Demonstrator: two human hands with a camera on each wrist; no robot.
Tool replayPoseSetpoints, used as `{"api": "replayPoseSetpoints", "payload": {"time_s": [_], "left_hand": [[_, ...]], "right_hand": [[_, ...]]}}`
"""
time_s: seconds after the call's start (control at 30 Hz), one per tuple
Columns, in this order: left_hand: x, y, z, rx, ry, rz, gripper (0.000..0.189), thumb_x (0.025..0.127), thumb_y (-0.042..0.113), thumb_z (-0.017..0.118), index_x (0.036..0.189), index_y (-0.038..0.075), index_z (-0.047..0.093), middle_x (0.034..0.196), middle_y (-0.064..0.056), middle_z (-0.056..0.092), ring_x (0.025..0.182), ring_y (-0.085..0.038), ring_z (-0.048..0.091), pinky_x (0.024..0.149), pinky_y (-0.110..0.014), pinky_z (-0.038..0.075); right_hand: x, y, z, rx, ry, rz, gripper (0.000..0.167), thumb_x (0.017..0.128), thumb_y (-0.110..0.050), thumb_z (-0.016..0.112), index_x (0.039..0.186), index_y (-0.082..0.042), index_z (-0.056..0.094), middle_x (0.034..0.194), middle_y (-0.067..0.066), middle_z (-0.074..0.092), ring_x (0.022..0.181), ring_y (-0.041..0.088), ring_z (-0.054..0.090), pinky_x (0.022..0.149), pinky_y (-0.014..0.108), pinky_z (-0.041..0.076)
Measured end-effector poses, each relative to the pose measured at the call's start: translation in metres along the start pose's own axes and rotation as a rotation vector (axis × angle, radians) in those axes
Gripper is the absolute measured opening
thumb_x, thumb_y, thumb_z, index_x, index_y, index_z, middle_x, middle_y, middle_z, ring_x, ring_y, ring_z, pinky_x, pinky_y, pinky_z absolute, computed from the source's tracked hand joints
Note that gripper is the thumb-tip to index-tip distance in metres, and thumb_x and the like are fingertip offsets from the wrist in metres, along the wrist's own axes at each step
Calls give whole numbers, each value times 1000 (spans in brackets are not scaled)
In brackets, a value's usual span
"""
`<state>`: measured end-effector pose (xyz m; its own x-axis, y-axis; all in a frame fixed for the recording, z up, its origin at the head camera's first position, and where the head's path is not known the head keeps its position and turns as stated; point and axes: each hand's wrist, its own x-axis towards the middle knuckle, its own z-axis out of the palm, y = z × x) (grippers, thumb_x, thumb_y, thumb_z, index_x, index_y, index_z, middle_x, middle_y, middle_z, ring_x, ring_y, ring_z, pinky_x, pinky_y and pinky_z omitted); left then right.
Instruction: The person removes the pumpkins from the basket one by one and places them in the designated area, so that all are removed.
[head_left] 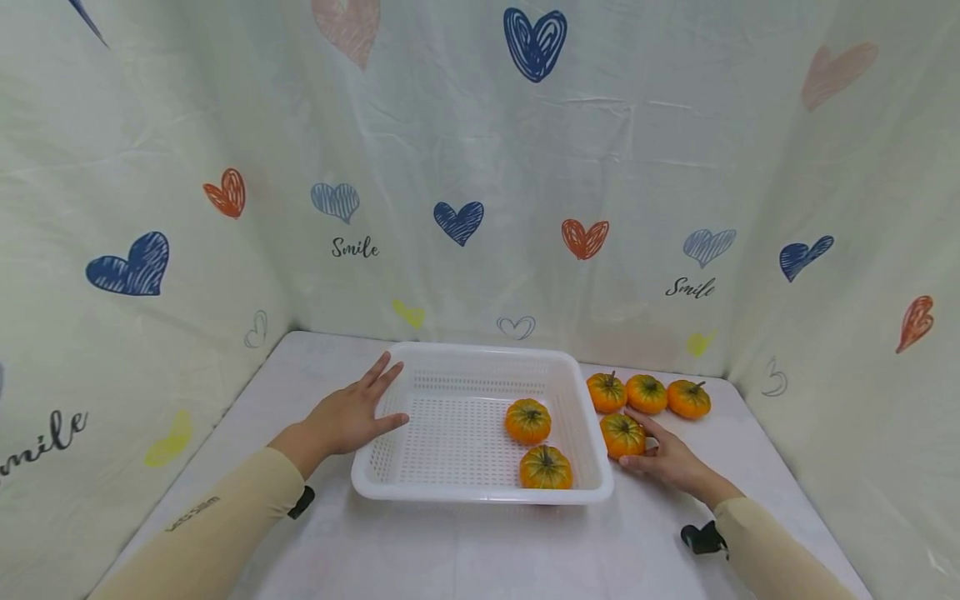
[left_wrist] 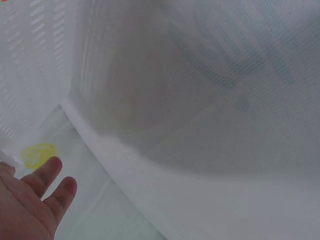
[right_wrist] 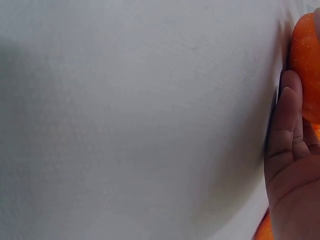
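Note:
A white plastic basket (head_left: 457,493) with slotted walls stands on the table. Inside, toward its right side, sit two small orange pumpkins, one pumpkin (head_left: 528,421) behind the other pumpkin (head_left: 546,467). My left hand (head_left: 352,417) is at the basket's left rim, fingers spread and straight, thumb reaching over the edge. Just outside the right wall, my right hand (head_left: 671,460) grips another small pumpkin (head_left: 622,435), thumb on its near side and fingers round its far right. In the right wrist view, fingers (right_wrist: 287,117) lie against the orange skin of this pumpkin (right_wrist: 306,65).
Behind the right hand, three more pumpkins form a row: a left one (head_left: 606,392), a middle one (head_left: 646,394) and a right one (head_left: 688,399). A pale curtain (head_left: 637,167) printed with hearts encloses the white-covered table (head_left: 420,550) at the back and sides.

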<state>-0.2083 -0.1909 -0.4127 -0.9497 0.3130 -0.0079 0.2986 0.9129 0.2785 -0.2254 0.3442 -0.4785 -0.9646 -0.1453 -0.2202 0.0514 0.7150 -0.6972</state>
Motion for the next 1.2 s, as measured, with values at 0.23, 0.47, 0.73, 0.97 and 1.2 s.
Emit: {"api": "replayPoseSetpoints", "payload": {"time_s": [0.23, 0.47, 0.73, 0.97, 1.2], "left_hand": [[-1, 1, 0, -5, 2, 1, 87, 97, 61, 50, 161, 14, 15, 167, -12, 3, 134, -46, 43, 99, -62, 41], [0, 1, 0, -8, -1, -2, 88, 96, 64, 49, 161, 15, 15, 167, -12, 3, 134, -47, 42, 100, -63, 40], [1, 0, 0, -3, -10, -8, 89, 96, 64, 49, 161, 15, 14, 167, -12, 2, 134, -46, 42, 101, -62, 40], [2, -2, 1, -2, -12, -6, 91, 95, 68, 46, 162, 15, 13, 167, -12, 1, 135, -46, 42, 101, -62, 40], [1, -1, 0, -7, -11, -3, 89, 96, 63, 49, 161, 15, 14, 167, -12, 1, 135, -47, 41, 101, -63, 40]], "right_hand": [[0, 1, 1, 10, 9, -12, 102, 77, -50, 83, 158, -22, 29, 142, 27, 42, 97, 28, 54, 89, 47, 52], [0, 2, 1, 17, 8, -15, 102, 77, -49, 84, 158, -22, 28, 143, 28, 41, 95, 28, 55, 87, 46, 53], [-1, 1, 1, 17, 9, -9, 101, 79, -43, 84, 159, -21, 26, 142, 28, 41, 95, 27, 57, 88, 45, 54], [-4, 0, -1, 37, 5, -11, 105, 78, -38, 86, 159, -16, 23, 142, 32, 39, 100, 30, 61, 86, 46, 55], [-17, -5, -20, -27, 35, -17, 101, 81, -37, 84, 156, -5, 24, 143, 32, 42, 95, 30, 65, 82, 46, 57]]}}
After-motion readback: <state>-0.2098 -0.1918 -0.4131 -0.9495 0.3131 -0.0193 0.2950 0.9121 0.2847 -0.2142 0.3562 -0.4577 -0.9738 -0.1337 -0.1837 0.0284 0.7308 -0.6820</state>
